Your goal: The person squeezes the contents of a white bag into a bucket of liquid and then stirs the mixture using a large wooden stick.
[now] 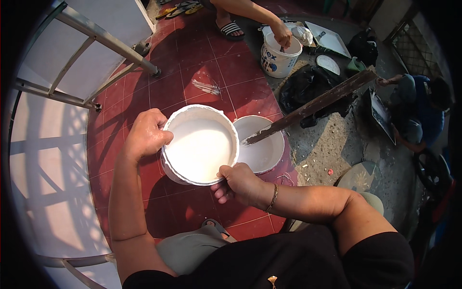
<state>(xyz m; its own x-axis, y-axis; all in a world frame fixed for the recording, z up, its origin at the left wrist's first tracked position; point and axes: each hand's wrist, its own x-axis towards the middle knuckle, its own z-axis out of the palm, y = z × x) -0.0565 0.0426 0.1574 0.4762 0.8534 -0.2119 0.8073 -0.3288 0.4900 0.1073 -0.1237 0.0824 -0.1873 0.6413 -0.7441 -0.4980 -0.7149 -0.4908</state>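
Nearest me is the paint bucket, full of white liquid, overlapping a second bucket on its right; a long plank slants out of that one and crowds the right side. Farther on I see a black bag and a third bucket, a co-worker's hand at its mouth. Red tile gives way to rough grey ground. The left hand clasps the paint bucket's left rim; the right hand grips its lower right, thumb on top. I can't tell whether it clears the floor.
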